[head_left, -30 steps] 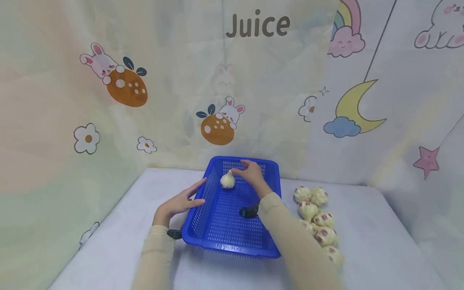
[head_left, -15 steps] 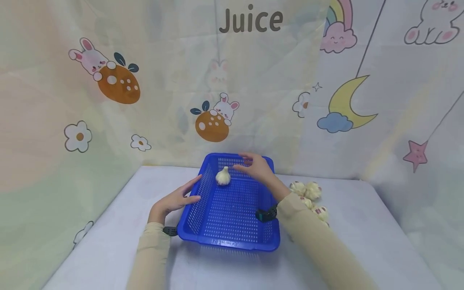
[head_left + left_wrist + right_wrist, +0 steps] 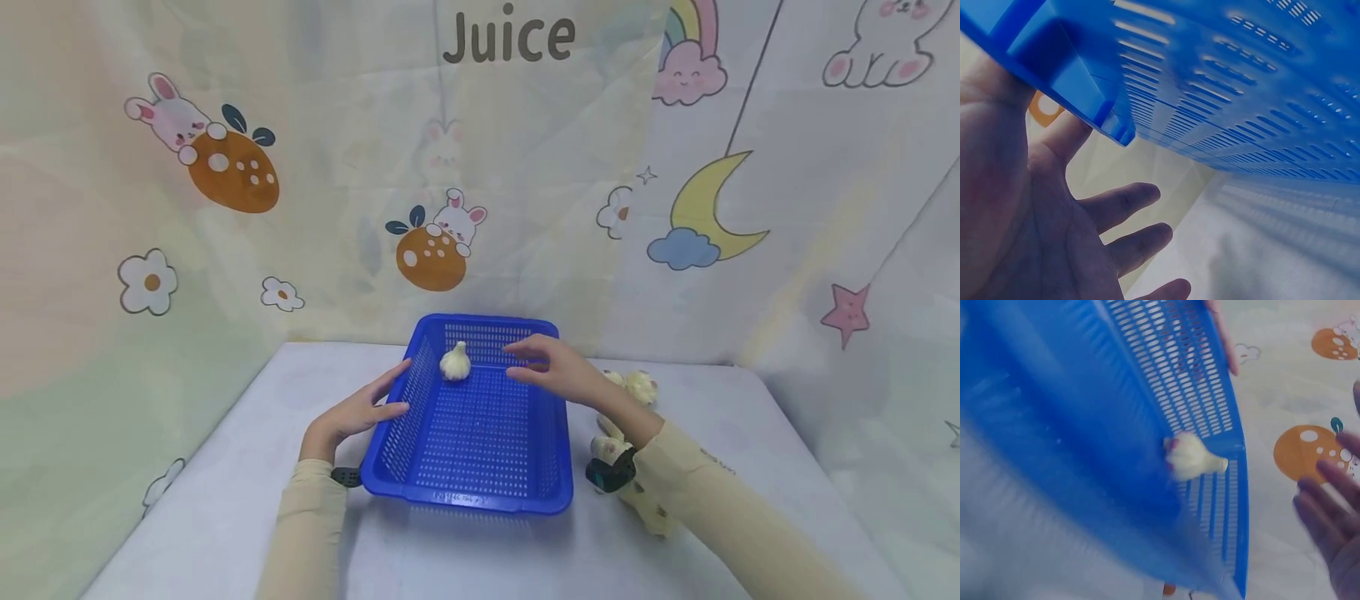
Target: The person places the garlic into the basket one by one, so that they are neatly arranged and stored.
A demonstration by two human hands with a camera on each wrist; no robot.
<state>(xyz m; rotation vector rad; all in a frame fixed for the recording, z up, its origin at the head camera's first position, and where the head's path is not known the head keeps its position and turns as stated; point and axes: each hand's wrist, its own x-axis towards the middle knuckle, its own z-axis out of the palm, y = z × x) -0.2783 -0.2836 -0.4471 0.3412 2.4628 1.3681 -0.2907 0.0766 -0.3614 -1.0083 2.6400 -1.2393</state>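
Note:
A blue plastic basket (image 3: 468, 503) with slotted sides stands in the middle of the table. One garlic bulb (image 3: 455, 364) sits in its back left corner, neck up; the right wrist view shows the same garlic bulb (image 3: 1190, 456) from above. My left hand (image 3: 348, 421) rests at the basket's left rim. In the left wrist view, thumb and forefinger of the left hand (image 3: 1066, 212) touch that rim, and the other fingers stretch out below it. My right hand (image 3: 558, 369), fingers loosely bent and holding nothing, is over the basket's right rim, apart from the bulb.
Several more garlic bulbs (image 3: 641, 387) lie right of the basket, partly hidden under my right forearm and wrist camera (image 3: 611, 472). The white table (image 3: 750, 467) meets a printed cloth backdrop (image 3: 525, 250) behind and at both sides.
My right hand has let go of the garlic bulb in the basket's back left corner and moved right toward the basket's edge. The left hand stays at the left rim.

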